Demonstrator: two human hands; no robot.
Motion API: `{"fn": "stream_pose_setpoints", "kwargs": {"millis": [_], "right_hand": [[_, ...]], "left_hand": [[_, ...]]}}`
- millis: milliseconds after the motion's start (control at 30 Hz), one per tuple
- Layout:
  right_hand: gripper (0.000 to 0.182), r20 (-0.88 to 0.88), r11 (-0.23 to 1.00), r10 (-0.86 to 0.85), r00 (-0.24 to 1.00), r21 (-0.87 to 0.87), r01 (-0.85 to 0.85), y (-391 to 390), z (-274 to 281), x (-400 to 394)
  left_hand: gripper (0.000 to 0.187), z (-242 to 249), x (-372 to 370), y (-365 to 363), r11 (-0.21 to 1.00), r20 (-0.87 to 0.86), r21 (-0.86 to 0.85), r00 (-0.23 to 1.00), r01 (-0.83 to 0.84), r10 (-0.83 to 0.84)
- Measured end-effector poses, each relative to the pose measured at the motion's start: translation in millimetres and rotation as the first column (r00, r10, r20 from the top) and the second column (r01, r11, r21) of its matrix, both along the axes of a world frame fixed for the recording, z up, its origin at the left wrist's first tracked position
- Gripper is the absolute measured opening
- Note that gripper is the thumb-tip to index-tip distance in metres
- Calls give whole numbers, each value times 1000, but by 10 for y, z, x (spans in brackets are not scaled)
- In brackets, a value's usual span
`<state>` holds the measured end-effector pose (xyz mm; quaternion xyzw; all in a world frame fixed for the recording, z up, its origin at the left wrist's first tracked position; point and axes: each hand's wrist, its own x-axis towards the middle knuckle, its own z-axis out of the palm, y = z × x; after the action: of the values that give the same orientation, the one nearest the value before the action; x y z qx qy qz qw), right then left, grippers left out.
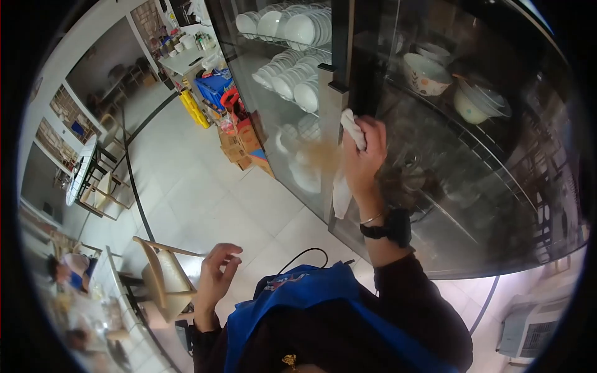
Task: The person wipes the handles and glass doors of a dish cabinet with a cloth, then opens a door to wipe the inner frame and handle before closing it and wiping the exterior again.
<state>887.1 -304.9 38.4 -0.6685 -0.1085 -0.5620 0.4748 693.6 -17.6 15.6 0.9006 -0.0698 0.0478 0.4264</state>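
My right hand is raised against the glass door of a tall cabinet and grips a white cloth, which is pressed to the glass near the door's dark handle. One end of the cloth hangs down past my wrist. A black watch and a thin bracelet sit on that wrist. My left hand hovers low beside my body with its fingers loosely curled and apart, holding nothing. I wear a blue apron over dark sleeves.
White bowls stand in rows on the cabinet's shelves, with patterned bowls behind the right door. Cardboard boxes and a blue crate sit by the cabinet's foot. A wooden chair stands at lower left, near seated people at a table.
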Motion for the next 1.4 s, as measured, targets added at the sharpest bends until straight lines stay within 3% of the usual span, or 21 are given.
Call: {"fn": "stream_pose_setpoints", "kwargs": {"millis": [100, 233, 333, 467, 533, 700, 833, 900, 1000, 1067, 1167, 1300, 1400], "right_hand": [[25, 112, 998, 47, 993, -36, -43, 17, 270, 63], [30, 96, 985, 118, 988, -137, -104, -9, -64, 42], [29, 59, 971, 135, 989, -206, -120, -17, -165, 21], [27, 160, 979, 102, 982, -190, -70, -91, 293, 101], [25, 217, 989, 103, 971, -129, -76, -52, 357, 163], [22, 128, 989, 100, 987, -126, -83, -42, -139, 75], [23, 147, 985, 96, 984, -158, -72, -107, 173, 94], [23, 194, 979, 123, 973, -186, -87, -103, 314, 108], [24, 110, 981, 129, 985, -157, -111, -82, 126, 44], [23, 21, 977, 179, 984, -120, -175, -33, -296, 20], [23, 11, 965, 145, 989, -220, -139, -84, -440, 20], [24, 109, 979, 150, 983, -159, -131, -109, 225, 115], [24, 169, 979, 149, 974, -166, -121, -99, 289, 131]], "left_hand": [[14, 131, 200, -177, 1000, 15, 4, 1000, 16, -16], [15, 164, 399, -392, 994, -25, -71, 997, 78, -80], [16, 164, 478, -488, 983, -58, -11, 982, 182, -182], [16, 320, 644, -581, 972, -26, -21, 972, 233, -233], [15, 395, 758, -625, 962, 23, -130, 971, 238, -237], [13, 597, 1153, -778, 906, 142, -322, 960, 276, -242], [19, 810, 1680, -1076, 861, 232, -408, 946, 304, -224], [25, 882, 1896, -1270, 844, 398, -367, 886, 392, -238], [32, 959, 2046, -1484, 822, 418, -362, 865, 440, -279], [34, 955, 2044, -1585, 801, 408, -404, 870, 443, -276], [36, 977, 2056, -1669, 800, 396, -430, 884, 419, -250], [35, 1021, 2079, -1727, 851, 403, -382, 894, 359, -196], [35, 983, 2160, -1730, 803, 349, -455, 907, 385, -237]]}}
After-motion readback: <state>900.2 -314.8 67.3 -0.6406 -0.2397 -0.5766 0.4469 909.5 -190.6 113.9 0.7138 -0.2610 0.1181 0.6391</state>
